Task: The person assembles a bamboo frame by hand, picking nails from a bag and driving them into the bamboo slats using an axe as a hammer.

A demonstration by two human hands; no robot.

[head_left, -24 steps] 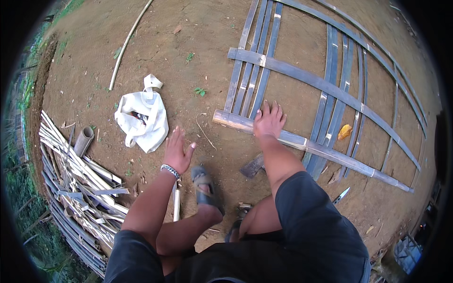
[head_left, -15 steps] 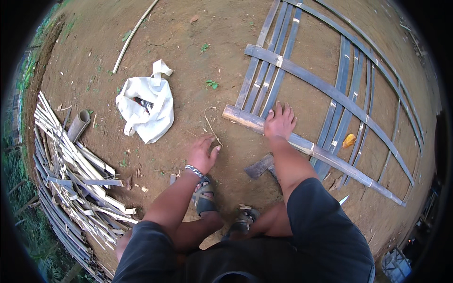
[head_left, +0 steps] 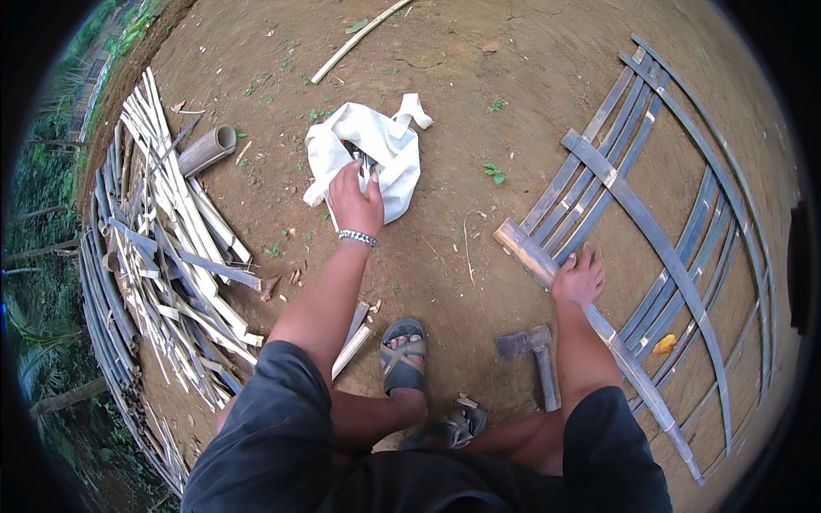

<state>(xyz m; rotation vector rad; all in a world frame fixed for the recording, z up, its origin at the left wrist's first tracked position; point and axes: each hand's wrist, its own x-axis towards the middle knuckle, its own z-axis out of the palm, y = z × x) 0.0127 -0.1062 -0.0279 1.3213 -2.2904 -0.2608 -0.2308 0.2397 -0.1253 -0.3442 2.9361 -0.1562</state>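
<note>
My left hand (head_left: 356,203) reaches over the near side of a white cloth bag (head_left: 395,167). Its fingertips are at the bag's opening, thumb apart from the fingers, and no held thing shows. Inside lie small dark and metallic items, partly hidden by the fingers and too small to name. My right hand (head_left: 579,278) lies across a bamboo pole (head_left: 637,368), with fingers spread over its far side. That pole forms the near edge of a lattice frame of dark bamboo slats (head_left: 654,235). Between my right arm and my feet a hatchet (head_left: 523,343) rests on the ground.
Left of the bag lie a heap of split bamboo strips (head_left: 192,282), dark poles (head_left: 107,282) and a short bamboo tube (head_left: 208,150). A pale stick (head_left: 359,41) lies beyond the bag. My sandalled foot (head_left: 404,355) stands on bare soil (head_left: 453,282).
My left hand has moved from the bare ground near my foot to the bag's opening. The right hand remains on the bamboo pole. The whole view has turned leftward.
</note>
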